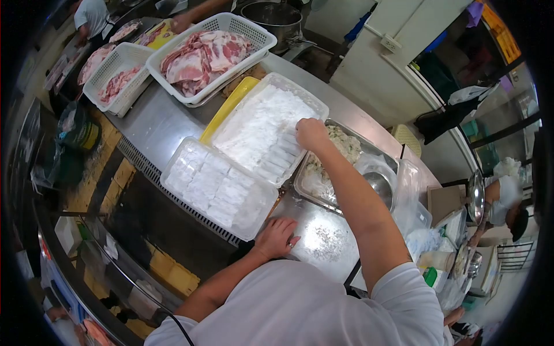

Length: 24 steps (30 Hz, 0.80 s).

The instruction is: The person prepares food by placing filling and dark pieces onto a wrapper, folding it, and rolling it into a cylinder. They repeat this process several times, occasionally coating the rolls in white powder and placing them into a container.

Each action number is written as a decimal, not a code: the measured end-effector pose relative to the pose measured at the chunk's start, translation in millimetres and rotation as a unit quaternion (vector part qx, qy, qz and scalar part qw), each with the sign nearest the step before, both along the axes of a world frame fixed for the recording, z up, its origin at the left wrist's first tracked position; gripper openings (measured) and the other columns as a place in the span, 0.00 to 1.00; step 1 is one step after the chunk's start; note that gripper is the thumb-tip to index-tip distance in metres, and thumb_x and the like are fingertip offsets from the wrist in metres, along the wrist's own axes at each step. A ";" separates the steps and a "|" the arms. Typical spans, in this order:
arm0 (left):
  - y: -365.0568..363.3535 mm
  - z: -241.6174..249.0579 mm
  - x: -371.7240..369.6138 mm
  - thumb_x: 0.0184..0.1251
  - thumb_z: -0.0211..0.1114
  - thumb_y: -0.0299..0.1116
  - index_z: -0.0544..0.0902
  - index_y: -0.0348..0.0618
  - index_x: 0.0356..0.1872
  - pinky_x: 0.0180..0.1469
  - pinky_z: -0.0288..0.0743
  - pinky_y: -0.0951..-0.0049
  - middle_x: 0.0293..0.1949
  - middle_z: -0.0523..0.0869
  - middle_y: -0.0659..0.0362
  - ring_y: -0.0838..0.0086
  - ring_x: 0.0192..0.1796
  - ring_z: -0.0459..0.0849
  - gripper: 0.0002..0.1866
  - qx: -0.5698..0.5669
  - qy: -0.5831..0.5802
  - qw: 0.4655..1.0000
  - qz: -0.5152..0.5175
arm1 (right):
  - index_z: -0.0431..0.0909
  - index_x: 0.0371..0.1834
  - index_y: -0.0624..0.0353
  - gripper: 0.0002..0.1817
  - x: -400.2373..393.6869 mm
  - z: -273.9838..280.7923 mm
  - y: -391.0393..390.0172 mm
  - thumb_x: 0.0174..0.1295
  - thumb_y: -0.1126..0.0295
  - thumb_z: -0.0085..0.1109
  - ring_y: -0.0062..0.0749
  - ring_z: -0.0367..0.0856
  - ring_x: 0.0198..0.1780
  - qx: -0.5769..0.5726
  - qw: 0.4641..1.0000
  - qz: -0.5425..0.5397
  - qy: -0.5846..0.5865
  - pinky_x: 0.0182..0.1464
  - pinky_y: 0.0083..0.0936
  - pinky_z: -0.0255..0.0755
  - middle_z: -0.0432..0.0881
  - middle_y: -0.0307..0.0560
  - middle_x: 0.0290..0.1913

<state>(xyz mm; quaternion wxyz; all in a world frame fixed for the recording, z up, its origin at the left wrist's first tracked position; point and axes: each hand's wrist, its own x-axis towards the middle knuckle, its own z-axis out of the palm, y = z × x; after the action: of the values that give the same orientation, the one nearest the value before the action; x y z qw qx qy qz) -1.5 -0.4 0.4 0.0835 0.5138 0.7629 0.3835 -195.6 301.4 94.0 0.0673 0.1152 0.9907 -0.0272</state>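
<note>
My right hand [312,134] is closed at the right edge of a clear plastic tub [254,124] full of white powder, with a row of white-coated pieces [281,155] beside it; whatever the fingers hold is hidden. My left hand [278,237] rests on the steel table, fingers apart, near the corner of a second clear tub [219,187] that holds white-dusted blocks in rows. To the right, a metal tray [319,199] contains a pale chunky mixture [343,147] and a round metal bowl [378,185]. A yellow board [234,104] shows under the powder tub.
White baskets of raw meat [208,57] [120,78] stand at the table's far left. A dark pot [272,22] is behind them. Another person's arm [199,11] reaches in at the top. Plastic bags [407,184] lie right of the tray. White powder is scattered on the steel table [326,233].
</note>
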 end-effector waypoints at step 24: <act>3.7 -3.0 2.1 0.71 0.73 0.41 0.83 0.40 0.65 0.73 0.69 0.48 0.62 0.86 0.50 0.51 0.68 0.81 0.25 -0.007 0.014 1.000 -0.016 | 0.94 0.50 0.62 0.13 341.2 2.0 -121.2 0.68 0.68 0.68 0.60 0.88 0.55 -0.319 0.908 -0.246 0.113 0.62 0.48 0.81 0.91 0.61 0.49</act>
<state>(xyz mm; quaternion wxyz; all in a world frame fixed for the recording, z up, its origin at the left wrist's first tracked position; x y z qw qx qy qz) 0.6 3.3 -2.7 0.0825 0.5305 0.7584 0.3697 145.6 180.2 96.0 -0.0210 0.3238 0.8706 -0.3699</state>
